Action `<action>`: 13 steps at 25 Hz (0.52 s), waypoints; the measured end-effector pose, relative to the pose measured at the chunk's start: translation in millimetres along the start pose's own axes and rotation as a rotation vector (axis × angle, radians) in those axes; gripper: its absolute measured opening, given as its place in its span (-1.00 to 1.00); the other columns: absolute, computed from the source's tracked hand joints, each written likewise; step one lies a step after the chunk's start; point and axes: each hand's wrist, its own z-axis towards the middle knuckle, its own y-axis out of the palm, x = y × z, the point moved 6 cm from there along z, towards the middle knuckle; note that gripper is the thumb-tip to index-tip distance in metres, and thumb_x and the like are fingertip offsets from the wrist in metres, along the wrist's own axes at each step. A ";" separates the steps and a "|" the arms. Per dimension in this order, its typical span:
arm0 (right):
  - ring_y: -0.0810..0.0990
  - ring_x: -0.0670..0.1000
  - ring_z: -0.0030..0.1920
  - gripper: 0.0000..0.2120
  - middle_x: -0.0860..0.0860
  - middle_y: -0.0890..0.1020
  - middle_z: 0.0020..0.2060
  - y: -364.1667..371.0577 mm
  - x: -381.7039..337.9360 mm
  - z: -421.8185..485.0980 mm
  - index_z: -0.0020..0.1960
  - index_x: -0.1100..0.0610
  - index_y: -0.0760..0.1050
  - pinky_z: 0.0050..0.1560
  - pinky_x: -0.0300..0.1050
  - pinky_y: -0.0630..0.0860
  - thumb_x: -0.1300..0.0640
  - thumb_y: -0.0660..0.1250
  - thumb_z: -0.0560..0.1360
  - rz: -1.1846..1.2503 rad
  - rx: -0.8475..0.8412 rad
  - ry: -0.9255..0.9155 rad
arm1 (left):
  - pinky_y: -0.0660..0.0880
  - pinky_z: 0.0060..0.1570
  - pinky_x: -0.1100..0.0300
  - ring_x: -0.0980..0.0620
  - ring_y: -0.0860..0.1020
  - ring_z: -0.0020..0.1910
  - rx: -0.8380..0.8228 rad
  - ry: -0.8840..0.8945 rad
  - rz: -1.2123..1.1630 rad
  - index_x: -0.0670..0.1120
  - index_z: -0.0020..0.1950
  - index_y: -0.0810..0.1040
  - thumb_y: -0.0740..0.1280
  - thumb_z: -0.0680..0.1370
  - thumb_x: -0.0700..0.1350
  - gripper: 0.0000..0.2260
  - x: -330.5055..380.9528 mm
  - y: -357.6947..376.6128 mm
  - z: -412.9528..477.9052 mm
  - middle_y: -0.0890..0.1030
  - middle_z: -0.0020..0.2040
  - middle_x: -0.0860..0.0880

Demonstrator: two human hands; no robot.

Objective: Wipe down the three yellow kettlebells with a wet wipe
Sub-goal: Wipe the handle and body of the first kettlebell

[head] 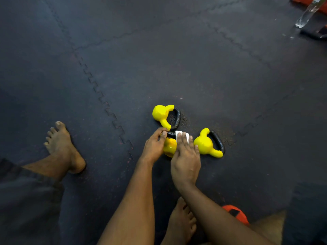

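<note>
Three yellow kettlebells with black handles lie on the dark floor mat. The far kettlebell [161, 114] lies on its side, untouched. The right kettlebell [205, 145] also lies free. Between them is the near kettlebell [170, 147], mostly covered by my hands. My left hand [154, 145] grips it at the handle end, thumb curled over the black handle. My right hand [185, 156] lies flat with straight fingers, pressing a white wet wipe [182, 136] onto the same kettlebell.
My bare left foot [63, 147] rests on the mat at the left, my right foot [182, 221] near the bottom edge. An orange object [235, 213] sits behind my right arm. A clear plastic bottle [307, 14] stands at the top right beside orange-black equipment.
</note>
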 end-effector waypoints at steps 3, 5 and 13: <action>0.26 0.05 0.51 -0.53 0.02 0.41 0.45 -0.1 1.3 1.9 0.48 0.08 0.34 0.49 0.05 0.21 0.23 0.17 0.57 0.012 0.031 -0.019 | 0.58 0.07 -0.22 -0.13 0.60 0.07 0.009 0.016 0.009 0.22 0.09 0.50 0.19 0.63 0.14 -0.88 -0.4 1.4 -9.0 0.61 0.01 0.00; 0.25 0.04 0.52 -0.54 0.02 0.41 0.45 0.7 0.0 -0.6 0.48 0.08 0.34 0.50 0.03 0.20 0.23 0.17 0.59 0.031 0.032 -0.036 | 0.58 0.05 -0.22 -0.15 0.61 0.05 0.011 0.025 0.003 0.22 0.08 0.50 0.20 0.62 0.13 -0.89 -1.3 2.4 -13.7 0.61 -0.01 -0.02; 0.24 0.02 0.52 -0.55 0.03 0.40 0.46 -0.8 6.0 0.5 0.48 0.10 0.35 0.50 0.00 0.22 0.22 0.16 0.60 0.150 0.046 0.046 | 0.59 0.01 -0.22 -0.19 0.59 0.00 0.033 0.027 0.012 0.24 0.06 0.49 0.21 0.61 0.15 -0.91 -4.9 -0.9 -25.6 0.57 -0.13 -0.03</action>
